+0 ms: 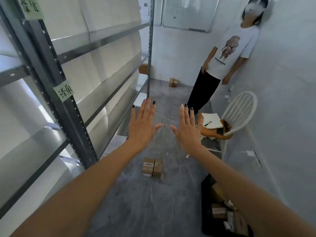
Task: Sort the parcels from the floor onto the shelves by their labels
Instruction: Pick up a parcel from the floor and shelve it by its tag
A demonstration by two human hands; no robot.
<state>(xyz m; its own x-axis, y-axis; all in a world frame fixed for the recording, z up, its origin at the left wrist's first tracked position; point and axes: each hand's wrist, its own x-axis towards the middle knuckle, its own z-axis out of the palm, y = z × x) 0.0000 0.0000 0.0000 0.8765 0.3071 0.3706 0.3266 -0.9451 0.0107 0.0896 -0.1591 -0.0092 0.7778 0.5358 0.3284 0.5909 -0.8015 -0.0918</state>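
Both arms are stretched forward over the grey floor. My left hand (142,123) and my right hand (187,127) are flat, fingers spread, backs up, holding nothing. Below them two small brown cardboard parcels (152,167) stand side by side on the floor, well apart from the hands. More parcels (173,82) lie on the floor at the far end. A metal shelf rack (73,106) runs along the left, with green handwritten labels (64,91) taped to its upright. One brown box (143,68) sits on a far shelf.
A black crate (209,183) with several parcels sits at the lower right. A person in a white T-shirt (229,53) leans on the right wall. A white chair (239,110) holds papers and a pen. A paper sheet (116,142) lies under the rack.
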